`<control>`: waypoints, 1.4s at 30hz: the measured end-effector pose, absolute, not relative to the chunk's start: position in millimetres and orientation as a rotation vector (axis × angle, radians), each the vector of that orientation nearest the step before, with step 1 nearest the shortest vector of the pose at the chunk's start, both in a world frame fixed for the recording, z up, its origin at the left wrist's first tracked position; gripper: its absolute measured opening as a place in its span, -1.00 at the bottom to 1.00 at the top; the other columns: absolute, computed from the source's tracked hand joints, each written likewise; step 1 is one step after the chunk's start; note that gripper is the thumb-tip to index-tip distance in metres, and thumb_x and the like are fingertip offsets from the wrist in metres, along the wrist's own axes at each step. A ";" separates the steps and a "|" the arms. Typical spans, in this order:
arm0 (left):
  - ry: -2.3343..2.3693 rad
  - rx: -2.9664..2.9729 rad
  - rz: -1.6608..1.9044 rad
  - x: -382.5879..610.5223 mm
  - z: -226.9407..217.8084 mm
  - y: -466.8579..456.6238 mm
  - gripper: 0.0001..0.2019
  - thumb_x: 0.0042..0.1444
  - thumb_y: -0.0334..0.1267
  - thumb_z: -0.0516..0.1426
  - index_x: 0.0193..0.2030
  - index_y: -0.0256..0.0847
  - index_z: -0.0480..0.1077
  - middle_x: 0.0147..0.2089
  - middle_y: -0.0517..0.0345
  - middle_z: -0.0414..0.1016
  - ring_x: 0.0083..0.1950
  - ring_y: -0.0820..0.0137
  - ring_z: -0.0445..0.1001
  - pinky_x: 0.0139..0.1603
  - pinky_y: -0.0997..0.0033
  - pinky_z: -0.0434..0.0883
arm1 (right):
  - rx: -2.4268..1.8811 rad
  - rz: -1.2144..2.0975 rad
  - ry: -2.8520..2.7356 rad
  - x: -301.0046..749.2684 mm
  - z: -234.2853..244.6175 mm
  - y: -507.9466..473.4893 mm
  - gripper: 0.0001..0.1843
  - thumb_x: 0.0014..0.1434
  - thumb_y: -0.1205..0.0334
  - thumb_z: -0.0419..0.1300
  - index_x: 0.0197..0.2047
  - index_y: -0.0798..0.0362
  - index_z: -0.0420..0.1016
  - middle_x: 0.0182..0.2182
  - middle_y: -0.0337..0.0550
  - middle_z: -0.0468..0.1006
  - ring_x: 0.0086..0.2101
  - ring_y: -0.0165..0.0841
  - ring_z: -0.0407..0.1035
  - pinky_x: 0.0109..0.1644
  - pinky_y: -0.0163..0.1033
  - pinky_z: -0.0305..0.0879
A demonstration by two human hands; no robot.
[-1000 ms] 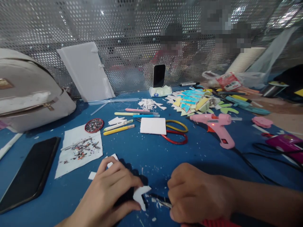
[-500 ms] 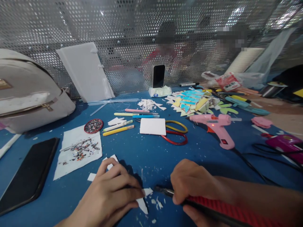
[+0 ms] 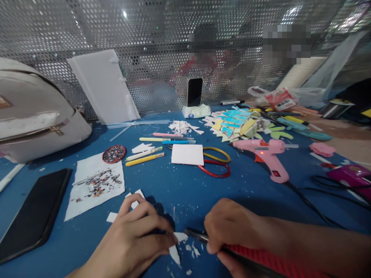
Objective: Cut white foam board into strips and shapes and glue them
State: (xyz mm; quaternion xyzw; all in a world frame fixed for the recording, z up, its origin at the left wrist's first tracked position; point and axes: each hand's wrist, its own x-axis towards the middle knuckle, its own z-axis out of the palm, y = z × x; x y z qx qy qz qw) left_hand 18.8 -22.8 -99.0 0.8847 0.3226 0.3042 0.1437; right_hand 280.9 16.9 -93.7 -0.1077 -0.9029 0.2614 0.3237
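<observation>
My left hand [image 3: 131,235] rests on the blue table, its thumb and fingers closed on a small pointed white piece of foam board [image 3: 174,254]. Another white tip [image 3: 181,236] sticks out beside the fingertips. In my right hand [image 3: 232,226] is a utility knife [image 3: 255,256] with a red ribbed handle. Its dark tip touches or nearly touches the white tip; which one I cannot tell. Small white scraps [image 3: 195,250] lie just below the blade. More white strips [image 3: 136,199] stick out behind my left hand.
Scissors [image 3: 217,168] lie under a white rectangle [image 3: 187,154]. Right of them is a pink glue gun [image 3: 271,154] with its cord. Cut coloured pieces [image 3: 237,123], markers [image 3: 145,159], a dark phone [image 3: 34,212], a beaded paper sheet [image 3: 98,200] and a backpack [image 3: 37,116] surround the work area.
My right hand has moved slightly left with the knife, bringing its tip to the white piece. My left hand stays nearly in place.
</observation>
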 end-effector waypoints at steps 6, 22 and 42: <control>0.924 2.624 0.910 15.9 -90.3 -23.4 -0.82 0.43 -0.25 0.05 -0.07 -0.02 0.50 -0.17 0.33 0.65 -0.26 0.43 0.43 0.12 0.23 0.09 | -0.022 0.781 -2.412 280.4 -101.1 27.8 -0.89 0.06 0.42 0.06 -0.35 0.03 0.22 -0.58 -0.37 0.35 -0.62 -0.52 0.22 -0.54 -0.40 0.04; 0.921 2.589 0.863 13.5 -88.7 -20.6 -0.83 0.44 -0.22 0.02 -0.05 -0.07 0.44 -0.15 0.28 0.63 -0.22 0.42 0.43 0.13 0.27 0.08 | -0.290 0.700 -2.211 279.9 -101.3 18.8 -0.86 0.23 0.24 -0.01 -0.20 0.04 0.34 -0.63 -0.33 0.39 -0.65 -0.46 0.26 -0.50 -0.36 0.20; 0.924 2.521 0.861 16.7 -99.0 -22.0 -0.78 0.44 -0.19 0.02 -0.07 -0.04 0.51 -0.20 0.26 0.61 -0.25 0.43 0.46 0.13 0.21 0.12 | 0.030 0.468 -2.536 277.3 -95.2 22.2 -0.79 0.21 0.22 0.04 -0.46 0.03 0.24 -0.62 -0.38 0.25 -0.63 -0.48 0.08 -0.58 -0.30 -0.06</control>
